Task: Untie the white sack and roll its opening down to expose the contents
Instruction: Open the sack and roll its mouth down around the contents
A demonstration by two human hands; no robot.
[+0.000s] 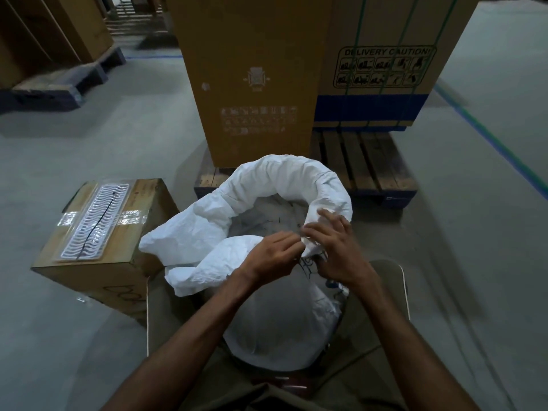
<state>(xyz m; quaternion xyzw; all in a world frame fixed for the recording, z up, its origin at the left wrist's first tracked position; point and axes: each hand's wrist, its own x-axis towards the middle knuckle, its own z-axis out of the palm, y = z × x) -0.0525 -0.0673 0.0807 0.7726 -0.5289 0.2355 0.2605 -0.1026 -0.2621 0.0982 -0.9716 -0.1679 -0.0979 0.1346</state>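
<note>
The white sack (278,179) stands on the floor between my knees, its mouth open. The far and right side of its rim is rolled into a thick cuff; the left side hangs as loose crumpled flaps. Inside, clear plastic with dark contents (267,221) shows. My left hand (271,255) pinches the near rim of the sack with curled fingers. My right hand (335,250) grips the same near edge just to the right, fingers curled over the fabric. No tie is visible.
A taped cardboard box (89,268) with a white ribbed plastic tray on top sits to the left of the sack. Tall cartons (252,78) on a wooden pallet (370,161) stand right behind it. Grey concrete floor lies on both sides.
</note>
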